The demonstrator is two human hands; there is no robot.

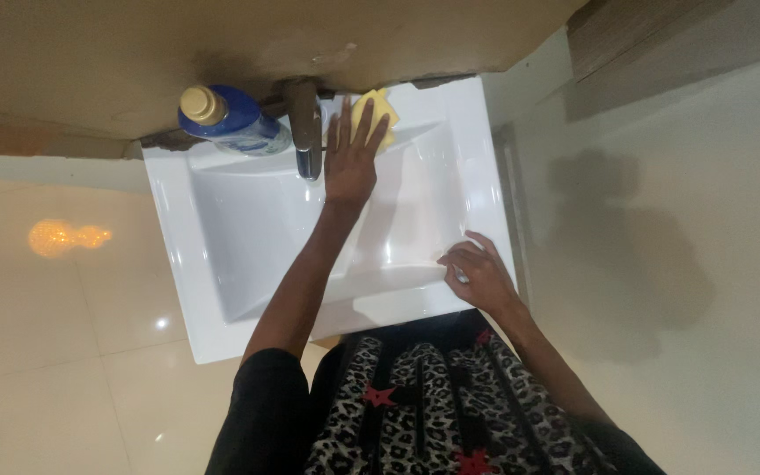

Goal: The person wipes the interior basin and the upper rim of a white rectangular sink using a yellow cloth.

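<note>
White sink (222, 255) dry, blue bottle (232, 121) capped, left hand (349, 158) fingers flat on yellow cloth (378, 113), right hand (478, 274) curled on rim

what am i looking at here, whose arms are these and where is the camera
There is no machine here. The single picture comes from a camera worn on a person's head, looking straight down, so the two bare arms reaching up from the bottom edge are that person's own.

Below them is a white rectangular ceramic sink set against a tan wall. At its back edge stand a metal tap and a blue plastic bottle with a gold cap.

The left hand is stretched out flat beside the tap, pressing on a yellow cloth that lies on the sink's back ledge. The right hand rests on the sink's front right rim with its fingers curled; whether it holds anything is too small to tell.

Glossy pale floor tiles surround the sink.
</note>
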